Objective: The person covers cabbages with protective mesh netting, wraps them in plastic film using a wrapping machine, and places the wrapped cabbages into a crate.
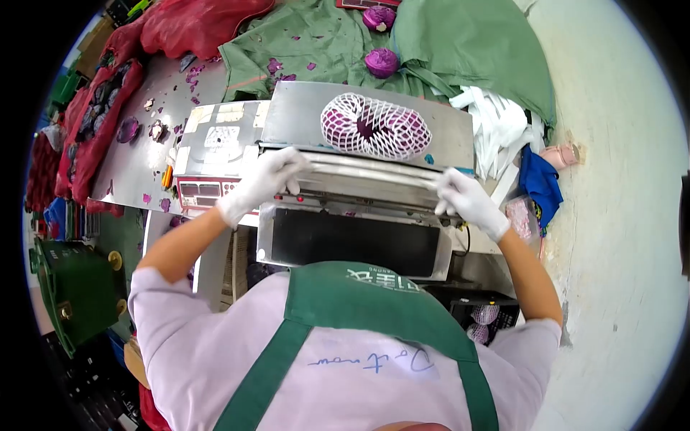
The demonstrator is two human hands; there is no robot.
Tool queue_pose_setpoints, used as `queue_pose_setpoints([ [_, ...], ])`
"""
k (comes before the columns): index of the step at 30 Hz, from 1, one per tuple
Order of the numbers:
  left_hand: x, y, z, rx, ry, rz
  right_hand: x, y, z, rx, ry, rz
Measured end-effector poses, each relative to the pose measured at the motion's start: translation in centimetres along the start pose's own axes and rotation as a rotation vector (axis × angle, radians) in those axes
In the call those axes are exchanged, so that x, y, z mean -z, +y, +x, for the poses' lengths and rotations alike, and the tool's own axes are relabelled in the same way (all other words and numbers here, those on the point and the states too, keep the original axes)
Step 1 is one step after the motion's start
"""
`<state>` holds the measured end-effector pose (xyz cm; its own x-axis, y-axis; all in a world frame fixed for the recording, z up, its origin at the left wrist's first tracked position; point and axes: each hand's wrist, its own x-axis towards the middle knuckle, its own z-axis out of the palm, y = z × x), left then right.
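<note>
Two gloved hands grip the front edge of a film-wrapping machine (pixel 359 215), seen from above over a green apron (pixel 359 316) and a lilac shirt. The left hand (pixel 267 179) closes its fingers over the stretched sheet of cling film (pixel 366 172) at one end, the right hand (pixel 466 201) pinches the other end, both curled tight on the film rather than spread flat. Just beyond the film, on the machine's steel plate (pixel 302 115), lies a purple cabbage in white foam netting (pixel 375 126), apart from both hands and roughly centred between them.

To judge by the grip, the film is being drawn out; an even pull from both ends, level and taut, would seem the way to keep it from creasing or tearing, with the cabbage kept square to the sheet.

To the left of the machine sits an electronic scale (pixel 215 154) on a steel table (pixel 144 172) littered with purple leaf scraps. Farther off, two bare purple cabbages (pixel 381 62) rest on green sacks (pixel 460 36), red mesh bags (pixel 180 29) slump along the table's far and left sides, and white and blue cloths (pixel 535 176) lie by a pale wall at right. A green crate (pixel 79 287) stands on the floor at left.
</note>
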<state>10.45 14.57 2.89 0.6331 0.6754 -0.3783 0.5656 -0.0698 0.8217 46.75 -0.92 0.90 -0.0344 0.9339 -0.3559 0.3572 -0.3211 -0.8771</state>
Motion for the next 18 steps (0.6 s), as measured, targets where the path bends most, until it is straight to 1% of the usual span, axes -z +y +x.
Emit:
queue_pose_setpoints([
  [2, 1.0, -1.7, -0.7, -0.259, 0.119, -0.374, 0.9, -3.2, -1.8, -0.024, 0.075, 0.196],
  [3, 2.0, -0.4, -0.8, -0.395, 0.19, -0.352, 2.1, -4.9, -1.8, 0.125, 0.116, 0.242],
  [4, 3.4, 1.7, -1.1, -0.532, 0.261, -0.327, 3.2, -6.2, -1.5, 0.273, 0.156, 0.288],
  [6, 5.2, 5.1, 0.2, -0.638, 0.61, 0.137, 5.1, -8.1, 1.4, 0.53, 0.437, 0.179],
  [7, 5.6, 5.0, 2.8, -0.813, 0.607, 0.211, 6.4, -6.8, 4.0, 0.651, 0.537, -0.162],
  [8, 6.5, 5.4, 4.8, -0.882, 0.566, 0.768, 8.0, -3.7, 7.6, 0.817, 0.448, -0.354],
  [10, 6.5, 2.5, 8.6, -0.995, 0.456, 1.327, 6.2, -4.6, 8.2, 0.757, 0.442, -1.377],
  [11, 6.3, 0.8, 10.5, -0.896, 0.351, 1.346, 6.0, -4.1, 9.5, 0.797, 0.304, -1.397],
  [12, 5.8, -0.9, 12.1, -0.795, 0.239, 1.355, 5.6, -2.6, 11.0, 0.83, 0.159, -1.41],
  [13, 4.8, -1.5, 13.2, -0.857, 0.227, 1.216, 4.4, -0.8, 11.9, 0.881, 0.186, -1.131],
  [14, 3.9, -1.0, 12.7, -0.792, 0.185, 1.028, 3.3, 1.1, 12.6, 0.918, 0.207, -0.85],
  [15, 2.2, -1.4, 14.1, -0.909, 0.339, 1.383, 2.8, 1.5, 13.3, 0.871, 0.178, -0.75],
  [16, 1.3, -2.1, 14.2, -0.683, 0.143, 0.844, 2.3, 2.1, 13.3, 0.65, 0.154, -0.562],
  [17, 0.5, -2.2, 14.0, -0.48, 0.081, 0.272, 1.9, 1.1, 12.8, 0.51, 0.113, -0.405],
  [18, 0.1, -2.4, 13.7, -0.48, 0.077, 0.273, 1.8, 0.2, 12.3, 0.37, 0.071, -0.249],
])
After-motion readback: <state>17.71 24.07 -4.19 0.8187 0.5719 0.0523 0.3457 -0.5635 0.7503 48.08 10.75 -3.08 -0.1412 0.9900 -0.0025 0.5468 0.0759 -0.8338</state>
